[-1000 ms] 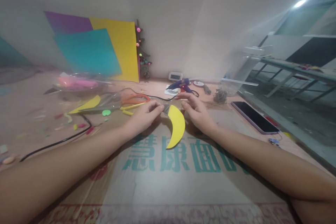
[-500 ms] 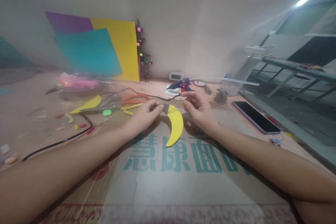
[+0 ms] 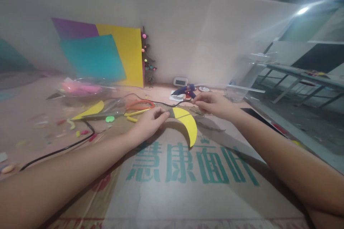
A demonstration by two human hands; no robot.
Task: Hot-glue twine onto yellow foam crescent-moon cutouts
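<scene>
Left hand (image 3: 151,123) pinching yellow crescent (image 3: 188,121), right hand (image 3: 212,104) apart, apparently pinched.

- Coloured sheets, three: purple (image 3: 75,28), teal (image 3: 92,59) and yellow (image 3: 131,55); overlapping, upright against the wall, upper left of frame.
- Dark twig-like ornament (image 3: 144,36), pink and green balls; beside yellow sheet.
- Clear container (image 3: 82,87), pink contents; blurred, left of frame.
- Small white digital clock (image 3: 180,82); centre, by the wall.
- Lit lamp (image 3: 303,10); upper right.

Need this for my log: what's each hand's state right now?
Left hand: closed, pinching the yellow crescent by its dark end.
Right hand: fingers curled; whether it holds anything cannot be told.
</scene>
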